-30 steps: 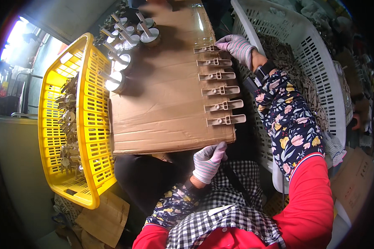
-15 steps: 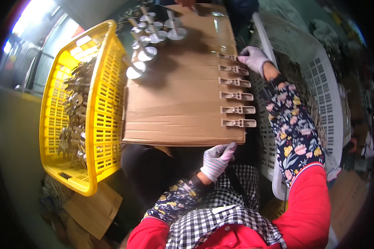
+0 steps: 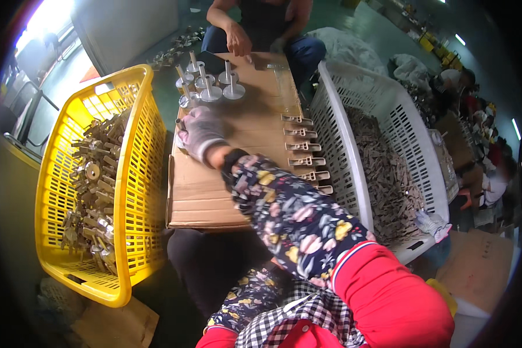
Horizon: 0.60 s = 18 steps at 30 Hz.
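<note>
My right hand, in a pale glove, reaches across to the left part of the cardboard work surface. Its fingers close round a stemmed metal disc, mostly hidden by the glove. Just beyond stand several more silver discs with upright stems. Down the cardboard's right edge runs a row of metal clip-like pieces, the nearest partly covered by my right sleeve. My left forearm shows low in the picture, its hand hidden behind my right arm.
A yellow basket of metal parts stands left; a white basket heaped with small clip-like pieces stands right. At the far end sits another person, one hand over the cardboard. A glove shows at the white basket's near right corner.
My right hand has left the clip row and swung left onto a stemmed disc. My left hand has gone out of sight behind that arm. The view has tilted up, revealing the other person.
</note>
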Motion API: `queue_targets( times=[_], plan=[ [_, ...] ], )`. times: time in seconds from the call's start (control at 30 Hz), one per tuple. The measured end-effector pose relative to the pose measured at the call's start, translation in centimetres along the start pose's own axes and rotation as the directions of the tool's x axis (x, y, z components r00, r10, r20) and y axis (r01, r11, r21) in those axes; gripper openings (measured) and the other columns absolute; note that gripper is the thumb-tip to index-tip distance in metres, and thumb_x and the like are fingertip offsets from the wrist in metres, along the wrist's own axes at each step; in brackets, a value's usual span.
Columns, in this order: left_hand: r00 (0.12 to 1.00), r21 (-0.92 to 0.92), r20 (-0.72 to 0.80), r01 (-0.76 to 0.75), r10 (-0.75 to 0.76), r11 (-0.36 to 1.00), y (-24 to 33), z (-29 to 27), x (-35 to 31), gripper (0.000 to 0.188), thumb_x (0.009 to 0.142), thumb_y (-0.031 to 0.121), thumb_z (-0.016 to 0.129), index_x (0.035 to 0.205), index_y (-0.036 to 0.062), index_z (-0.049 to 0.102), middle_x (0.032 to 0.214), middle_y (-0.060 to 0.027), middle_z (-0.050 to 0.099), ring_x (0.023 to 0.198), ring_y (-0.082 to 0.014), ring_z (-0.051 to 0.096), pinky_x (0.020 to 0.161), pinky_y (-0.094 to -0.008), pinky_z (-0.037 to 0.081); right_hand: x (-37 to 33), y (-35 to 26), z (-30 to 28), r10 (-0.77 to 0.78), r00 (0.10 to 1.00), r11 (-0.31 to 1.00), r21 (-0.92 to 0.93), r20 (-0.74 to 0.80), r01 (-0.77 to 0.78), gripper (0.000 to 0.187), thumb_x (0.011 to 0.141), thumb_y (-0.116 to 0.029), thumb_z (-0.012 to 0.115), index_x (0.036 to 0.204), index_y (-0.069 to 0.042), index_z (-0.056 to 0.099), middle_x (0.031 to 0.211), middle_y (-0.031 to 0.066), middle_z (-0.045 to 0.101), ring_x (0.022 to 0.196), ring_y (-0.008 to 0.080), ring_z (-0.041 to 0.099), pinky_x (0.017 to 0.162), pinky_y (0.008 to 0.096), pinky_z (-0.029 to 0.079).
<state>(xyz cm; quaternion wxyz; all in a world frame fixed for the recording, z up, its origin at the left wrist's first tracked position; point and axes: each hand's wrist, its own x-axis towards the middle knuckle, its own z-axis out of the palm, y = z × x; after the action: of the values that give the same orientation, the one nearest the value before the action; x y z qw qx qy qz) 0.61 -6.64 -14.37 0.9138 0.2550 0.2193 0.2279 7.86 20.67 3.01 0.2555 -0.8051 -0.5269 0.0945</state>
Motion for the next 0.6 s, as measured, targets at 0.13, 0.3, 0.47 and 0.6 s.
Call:
queue_targets(
  times=[0.13,0.3,0.47,0.6],
  plan=[
    [0.995,0.476,0.073,-0.094,0.067,0.874,7.1,4.2,-1.9,0.007,0.071,0.009,0.067,0.073,0.0035,0.064,0.066,-0.0068,0.064,0.055,-0.0185,0.058,0.054,-0.0286,0.047,-7.2,0.8,-3.8,-0.441,0.897,0.849,-0.313,0.020,0.425,0.025,0.079,-0.023,0.052,0.101,-0.012,0.058,0.126,0.0186,0.040,0.116,0.0372,0.039,0.091,0.0531,0.034],
    [0.947,0.946,0.317,-0.312,0.055,-0.085,1.7,-1.7,1.3,0.031,0.089,0.028,0.046,0.113,0.0132,0.058,0.113,-0.0057,0.057,0.110,-0.0235,0.050,0.092,-0.0374,0.039,-14.1,-0.6,-3.7,-0.343,0.829,0.665,-0.508,0.442,0.547,0.025,0.078,-0.023,0.055,0.099,-0.011,0.055,0.128,0.0192,0.041,0.115,0.0400,0.042,0.089,0.0555,0.034],
    [0.960,0.898,0.242,-0.277,0.141,0.342,6.0,0.9,0.6,0.020,0.077,0.023,0.058,0.088,0.0071,0.064,0.079,-0.0098,0.065,0.075,-0.0264,0.061,0.065,-0.0340,0.047,-14.3,1.1,-7.2,-0.228,0.882,0.960,-0.055,0.411,0.274,0.061,0.063,-0.017,0.068,0.118,-0.005,0.047,0.115,0.0211,0.049,0.107,0.0372,0.046,0.092,0.0397,0.038],
    [0.964,0.858,0.206,-0.260,0.167,0.444,6.6,2.1,-0.2,0.021,0.079,0.021,0.057,0.088,0.0037,0.064,0.083,-0.0118,0.066,0.078,-0.0273,0.062,0.067,-0.0357,0.046,-14.6,3.5,-6.1,-0.227,0.888,0.969,0.003,0.400,0.247,0.054,0.066,-0.011,0.066,0.117,-0.014,0.047,0.113,0.0155,0.049,0.104,0.0337,0.049,0.088,0.0392,0.041]
  ],
)
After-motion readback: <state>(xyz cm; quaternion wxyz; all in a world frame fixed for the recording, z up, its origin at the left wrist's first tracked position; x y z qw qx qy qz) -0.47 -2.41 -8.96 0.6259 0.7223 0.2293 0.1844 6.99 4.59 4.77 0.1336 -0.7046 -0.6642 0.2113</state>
